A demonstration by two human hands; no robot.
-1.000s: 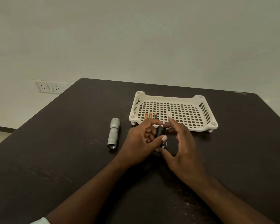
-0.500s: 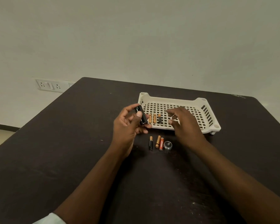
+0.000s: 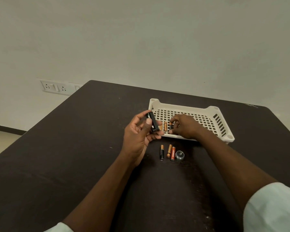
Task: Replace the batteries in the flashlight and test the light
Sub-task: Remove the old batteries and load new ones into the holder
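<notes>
My left hand holds a black battery holder upright between thumb and fingers, just left of the tray. My right hand reaches into the white perforated tray and pinches a battery lying there. Two more copper-coloured batteries lie beside it in the tray. Three batteries lie side by side on the dark table in front of the tray. A round silver tail cap sits right of them. The flashlight body is hidden from view.
The dark table runs to a wall behind. A socket and switch panel is on the wall at the left. My white sleeves show at the bottom edge.
My left hand lifted the battery holder up and to the left, uncovering three batteries and the cap on the table. My right hand moved into the tray and took hold of a battery.
</notes>
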